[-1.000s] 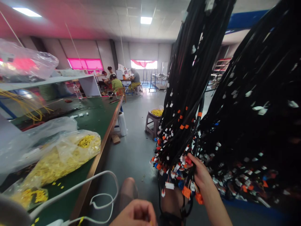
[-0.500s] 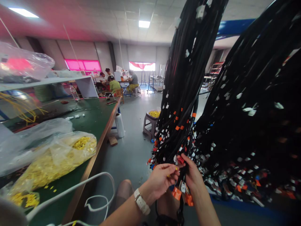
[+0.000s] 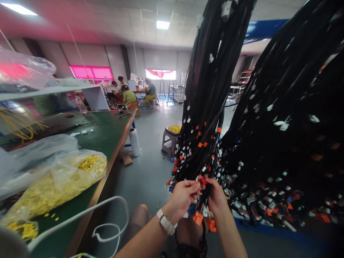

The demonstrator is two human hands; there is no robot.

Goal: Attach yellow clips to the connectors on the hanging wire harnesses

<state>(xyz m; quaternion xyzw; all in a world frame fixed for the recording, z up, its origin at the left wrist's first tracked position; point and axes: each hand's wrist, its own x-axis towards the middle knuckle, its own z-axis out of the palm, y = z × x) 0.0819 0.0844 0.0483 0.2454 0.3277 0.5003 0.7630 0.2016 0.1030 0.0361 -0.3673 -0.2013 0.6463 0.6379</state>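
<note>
- Raised left hand (image 3: 180, 196) from low down a second ago, now right up by the red plug (image 3: 203, 181).
- Pinching a tiny yellow bit (image 3: 199, 184) with that hand, squeezed down narrow; too small to tell if touching the plug.
- Holding the red plug in right hand (image 3: 217, 197), fingertips on it, near the low end of the hanging black cables (image 3: 208, 93), probably to stop swinging.
- Got a bag (image 3: 57, 179) of yellow pieces (image 3: 89, 162) on the worktop (image 3: 107, 127) too, off left, likely for easy reach.

Plastic bag (image 3: 61, 182) on green tabletop (image 3: 107, 130)
</note>
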